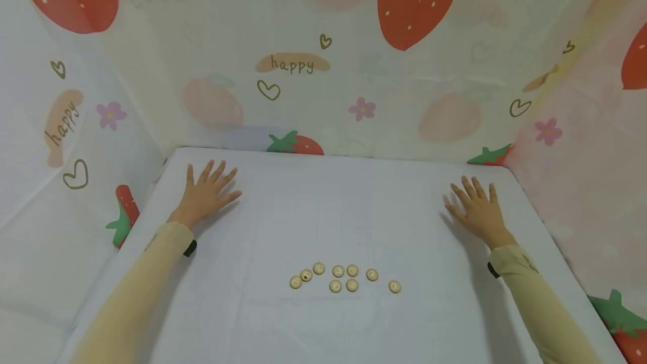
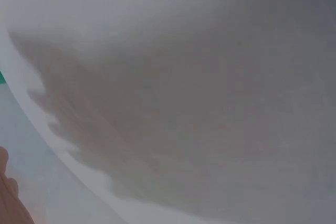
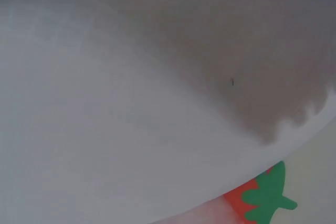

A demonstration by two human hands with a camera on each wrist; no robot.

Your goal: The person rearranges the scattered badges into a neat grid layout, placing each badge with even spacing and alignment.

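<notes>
Several round gold-coloured buttons (image 1: pixel 352 285) lie on the white tabletop (image 1: pixel 283 212), near its front middle. Most sit in a loose group, with one farther out on the right. My left hand (image 1: pixel 206 192) is over the far left of the table, fingers spread and holding nothing. Over the far right, my right hand (image 1: pixel 477 212) has its fingers spread too, with nothing in it. Both hands are well apart from the buttons. The left wrist view catches part of the left hand (image 2: pixel 11 198) at its lower left edge; shadows of the hands fall on the table in both wrist views.
Cloth walls with strawberries and "happy" lettering surround the table: a back wall (image 1: pixel 303 105), a left wall (image 1: pixel 45 201) and a right wall (image 1: pixel 581 195). Dark bands (image 1: pixel 190 248) show at the wrists, under the beige sleeves (image 1: pixel 136 291).
</notes>
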